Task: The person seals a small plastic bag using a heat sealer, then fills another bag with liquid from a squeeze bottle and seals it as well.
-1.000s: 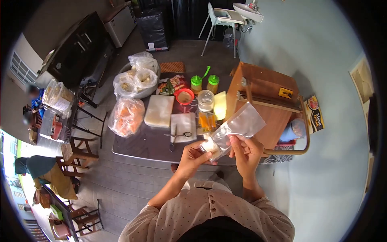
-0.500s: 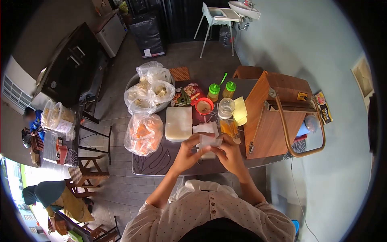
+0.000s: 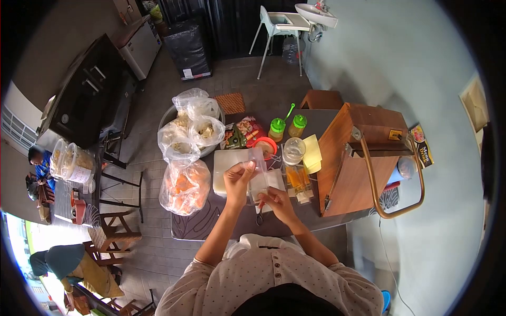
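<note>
The right hand [image 3: 276, 204] is nearly closed, thumb and fingers pinching the lower end of a clear plastic bag [image 3: 258, 171]. The left hand [image 3: 238, 181], a little farther out, has its thumb up and its fingers curled narrowly at the bag's upper left side, gripping it. The bag stretches between the hands, above the counter [image 3: 210, 218]; whether anything is inside is hard to tell. Just below the right hand lie scissors [image 3: 259, 217], partly hidden by it.

Beyond the left wrist sit a bag of orange food [image 3: 185, 188] and a stack of clear sheets [image 3: 224, 159], which the left hand partly covers. Right of the hands are yellow-orange packets [image 3: 298, 180], then a clear jar [image 3: 294, 149] beside yellow paper [image 3: 313, 154]. Farther back come a red-rimmed strainer [image 3: 265, 148], snack packets [image 3: 250, 131] and two green-lidded bottles [image 3: 276, 127].
</note>
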Tool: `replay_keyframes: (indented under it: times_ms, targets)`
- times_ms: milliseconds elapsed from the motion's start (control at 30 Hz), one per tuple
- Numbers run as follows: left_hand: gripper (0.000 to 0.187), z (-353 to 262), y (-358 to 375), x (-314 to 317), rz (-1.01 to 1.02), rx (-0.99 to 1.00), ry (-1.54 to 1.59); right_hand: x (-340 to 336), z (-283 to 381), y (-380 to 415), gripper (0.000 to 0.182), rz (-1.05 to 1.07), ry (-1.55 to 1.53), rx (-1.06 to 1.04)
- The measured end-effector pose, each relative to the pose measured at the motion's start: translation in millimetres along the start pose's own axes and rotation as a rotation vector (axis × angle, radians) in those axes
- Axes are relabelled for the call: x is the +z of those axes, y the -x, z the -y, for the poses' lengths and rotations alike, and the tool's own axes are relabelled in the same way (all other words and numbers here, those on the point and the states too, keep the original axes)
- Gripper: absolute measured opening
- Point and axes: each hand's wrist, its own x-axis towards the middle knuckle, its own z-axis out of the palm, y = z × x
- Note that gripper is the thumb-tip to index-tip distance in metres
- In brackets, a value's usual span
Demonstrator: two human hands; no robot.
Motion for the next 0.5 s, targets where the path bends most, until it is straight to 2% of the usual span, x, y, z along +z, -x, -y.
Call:
replay_keyframes:
  times_ms: [67,200,267,400,467,500]
  targets:
    - [0.012,1,-8,1,-0.055,-0.071,0.097,-5,-6,-3,0.022,-0.048,0.101,0.033]
    - [0.012,14,-24,-1,-0.057,-0.020,0.074,-14,-11,-13,0.023,-0.076,0.123,0.057]
    - [0.013,24,-31,-5,-0.047,0.031,0.039,-18,-12,-18,0.022,-0.064,0.209,0.037]
    - [0.013,33,-46,-11,-0.068,-0.032,0.099,-38,-21,-35,0.022,0.065,0.228,0.064]
    - [0.013,30,-54,-13,-0.063,-0.027,0.099,-64,-21,-56,0.017,-0.002,0.297,-0.058]
    - [0.013,22,-55,-12,-0.050,-0.029,0.048,-85,-21,-72,0.020,-0.146,0.364,-0.086]
